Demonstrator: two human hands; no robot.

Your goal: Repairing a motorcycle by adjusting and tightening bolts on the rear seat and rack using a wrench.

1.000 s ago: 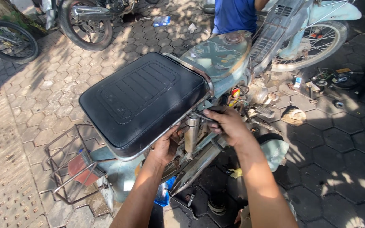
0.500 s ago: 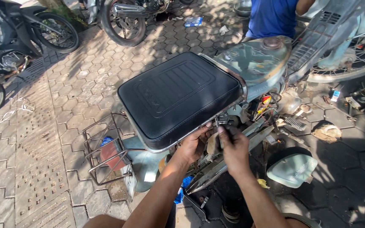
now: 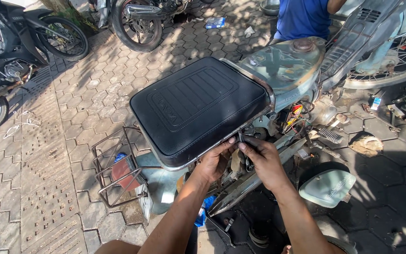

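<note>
A pale green motorbike (image 3: 283,66) stands on the brick paving (image 3: 48,155), its black seat (image 3: 198,106) lifted on a chrome rim. Beside it lies a pale green side cover (image 3: 327,188). Under the seat's near edge, the left hand (image 3: 214,162) and right hand (image 3: 261,157) meet, fingers curled and pinching a small dark part (image 3: 241,139). A small blue and white packet (image 3: 215,22) lies far off on the paving.

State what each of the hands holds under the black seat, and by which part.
Both the left hand and right hand pinch a small dark part by its top; which part is unclear.
</note>
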